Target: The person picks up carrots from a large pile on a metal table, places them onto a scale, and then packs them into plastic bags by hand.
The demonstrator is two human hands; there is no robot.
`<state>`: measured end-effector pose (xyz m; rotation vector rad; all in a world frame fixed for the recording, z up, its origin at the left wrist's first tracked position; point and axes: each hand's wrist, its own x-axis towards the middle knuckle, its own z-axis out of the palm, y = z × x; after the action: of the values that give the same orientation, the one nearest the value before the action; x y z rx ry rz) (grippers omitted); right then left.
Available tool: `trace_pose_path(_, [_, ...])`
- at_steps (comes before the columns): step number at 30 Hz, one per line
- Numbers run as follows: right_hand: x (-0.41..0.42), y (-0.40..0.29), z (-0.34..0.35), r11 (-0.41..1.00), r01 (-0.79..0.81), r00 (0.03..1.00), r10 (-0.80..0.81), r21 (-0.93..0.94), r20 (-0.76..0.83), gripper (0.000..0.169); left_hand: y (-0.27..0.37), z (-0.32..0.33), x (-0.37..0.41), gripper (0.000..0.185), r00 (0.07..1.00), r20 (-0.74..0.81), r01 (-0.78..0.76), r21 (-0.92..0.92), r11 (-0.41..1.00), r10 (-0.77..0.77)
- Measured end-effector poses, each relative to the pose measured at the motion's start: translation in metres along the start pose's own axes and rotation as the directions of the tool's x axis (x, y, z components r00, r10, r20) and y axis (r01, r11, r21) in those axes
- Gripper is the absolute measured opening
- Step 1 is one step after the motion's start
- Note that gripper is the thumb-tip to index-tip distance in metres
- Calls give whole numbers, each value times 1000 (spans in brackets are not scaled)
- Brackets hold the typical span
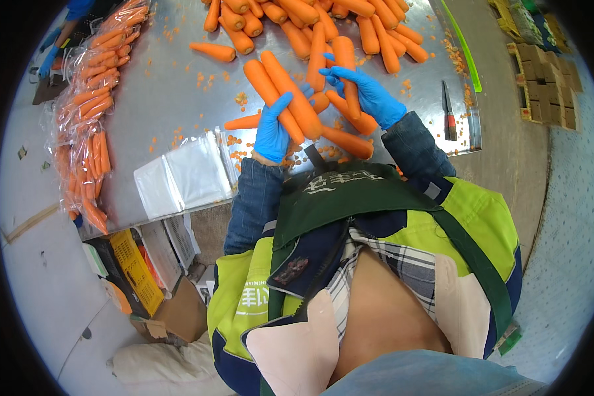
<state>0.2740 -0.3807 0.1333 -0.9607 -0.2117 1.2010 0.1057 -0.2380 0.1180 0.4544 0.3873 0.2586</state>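
Observation:
My left hand, in a blue glove, grips two large carrots, one lying alongside the other with their thick ends pointing different ways. In my right hand, also gloved in blue, another carrot stands nearly upright between thumb and fingers. Loose carrots lie on the metal table below and between my hands. Behind them rises a pile of carrots. Small round carrot trimmings are scattered around my left hand.
Clear plastic bags lie stacked at the front left. Bagged carrots line the left edge. A knife with a red-and-black handle rests right, near a green strip. Another person's gloved hand shows far left. Crates stand below.

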Motion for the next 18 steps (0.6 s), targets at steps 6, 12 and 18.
trace_pose_path(6, [-10, 18, 36, 991, -132, 991, 132, 31, 5, 61, -14, 14, -2, 60, 993, -67, -54, 442, 896, 92])
trace_pose_path(12, [-26, 26, 43, 966, -201, 978, 187, 162, 95, 55, -20, 10, -40, 59, 981, -132, 25, 811, 585, 141])
trace_pose_path(18, [-18, 51, 35, 967, -227, 972, 218, 114, 91, 54, -19, 23, -60, 43, 846, -165, -14, 944, 331, 508])
